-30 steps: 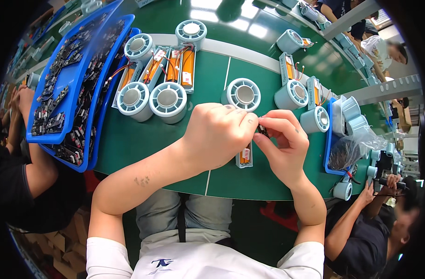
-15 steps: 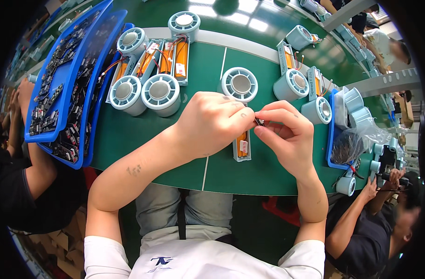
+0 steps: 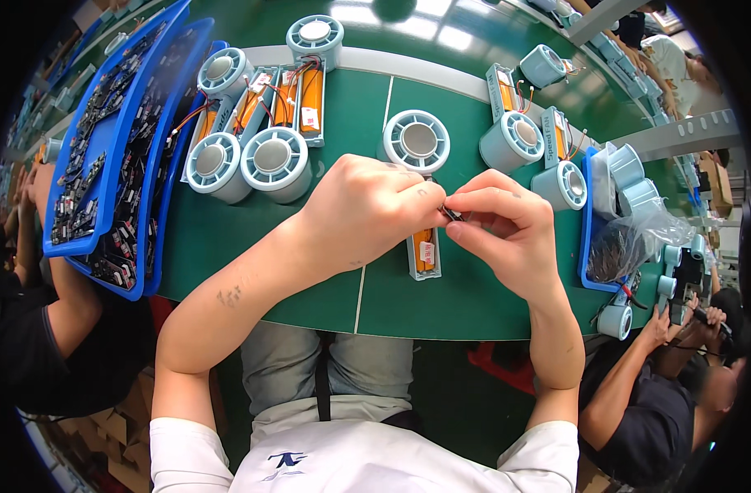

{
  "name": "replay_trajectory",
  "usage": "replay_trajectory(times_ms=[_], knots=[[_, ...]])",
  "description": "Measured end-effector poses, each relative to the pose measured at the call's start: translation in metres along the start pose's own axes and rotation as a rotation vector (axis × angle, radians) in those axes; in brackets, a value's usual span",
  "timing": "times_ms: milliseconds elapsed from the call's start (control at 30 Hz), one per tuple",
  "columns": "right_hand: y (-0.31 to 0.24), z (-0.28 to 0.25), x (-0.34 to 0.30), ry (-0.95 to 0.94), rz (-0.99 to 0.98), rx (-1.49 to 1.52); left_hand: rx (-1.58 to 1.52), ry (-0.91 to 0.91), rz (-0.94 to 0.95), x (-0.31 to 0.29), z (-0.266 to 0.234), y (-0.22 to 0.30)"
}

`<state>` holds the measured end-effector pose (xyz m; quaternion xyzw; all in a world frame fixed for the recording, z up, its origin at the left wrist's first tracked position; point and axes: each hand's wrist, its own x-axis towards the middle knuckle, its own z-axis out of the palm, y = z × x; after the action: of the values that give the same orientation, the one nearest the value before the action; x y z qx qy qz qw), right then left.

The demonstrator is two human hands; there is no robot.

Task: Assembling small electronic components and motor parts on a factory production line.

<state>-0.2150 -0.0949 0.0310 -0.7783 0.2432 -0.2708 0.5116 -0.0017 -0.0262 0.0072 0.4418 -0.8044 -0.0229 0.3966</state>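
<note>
Grip: right hand (image 3: 503, 226) has thumb and forefinger pinched together on a small dark part (image 3: 451, 214); left hand (image 3: 367, 201) is curled, knuckles up, its thumb side against that part, but whether its hidden fingers are clamped on it I cannot tell.
Small dark part: up between the two hands, over the middle of the green table (image 3: 466, 308), nearer the near edge than the far one.
Under the hands: an open narrow housing (image 3: 425, 256) with an orange cell, pointing at the table's near edge; just beyond the hands, a round vented head (image 3: 416, 141). Hands hide what lies between.
Table's left end: blue trays (image 3: 81, 246) heaped with dark circuit boards (image 3: 122, 255); to their right, four pale-blue units (image 3: 274, 160) with orange cells and loose wires.
Table's right end: more pale-blue units (image 3: 512, 141), then a blue bin (image 3: 586, 234) holding a clear plastic bag (image 3: 647, 234).
</note>
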Motion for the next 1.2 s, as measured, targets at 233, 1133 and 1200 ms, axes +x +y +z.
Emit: replay_trajectory(times_ms=[233, 1133, 1200], knots=[[-0.002, -0.001, 0.001, -0.042, -0.028, -0.015, -0.003, -0.031, 0.094, 0.001, -0.001, -0.007], [-0.001, 0.005, 0.001, -0.03, -0.112, -0.125, 0.04, -0.161, 0.041, 0.005, -0.01, -0.004], [-0.002, 0.004, 0.002, -0.045, -0.16, -0.167, 0.044, -0.17, 0.041, 0.005, -0.01, -0.005]])
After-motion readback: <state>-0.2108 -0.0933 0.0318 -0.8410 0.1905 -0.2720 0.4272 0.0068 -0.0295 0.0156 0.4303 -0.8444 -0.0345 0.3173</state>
